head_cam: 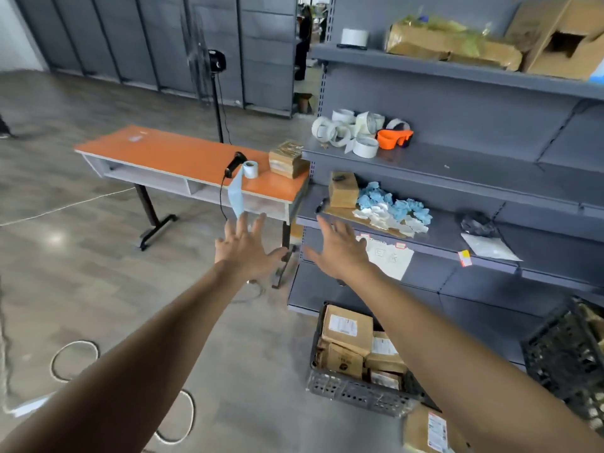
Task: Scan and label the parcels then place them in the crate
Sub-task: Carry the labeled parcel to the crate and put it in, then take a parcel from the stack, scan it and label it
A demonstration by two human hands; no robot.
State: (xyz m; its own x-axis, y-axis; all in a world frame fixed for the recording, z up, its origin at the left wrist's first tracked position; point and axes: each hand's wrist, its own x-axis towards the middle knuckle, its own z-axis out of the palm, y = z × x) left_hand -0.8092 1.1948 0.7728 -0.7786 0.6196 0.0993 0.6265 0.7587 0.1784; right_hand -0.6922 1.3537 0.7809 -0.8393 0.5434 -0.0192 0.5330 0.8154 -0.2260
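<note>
1. Both your hands are empty: left hand (pixel 243 248) and right hand (pixel 338 248) reach out with fingers (pixel 261 223) spread, well short of the orange surface (pixel 176 152).
2. One taped parcel (pixel 287 158) sits at that surface's shelf-side end, just beside the label roll (pixel 250 169) and barcode scanner (pixel 233 163).
3. Labelled parcels fill the grey crate (pixel 353 387) on the floor, below and nearer you than the surface.
4. Risk: the label strip dangles off the edge; a hasty reach could snag it or the scanner cable and drag them off.
</note>
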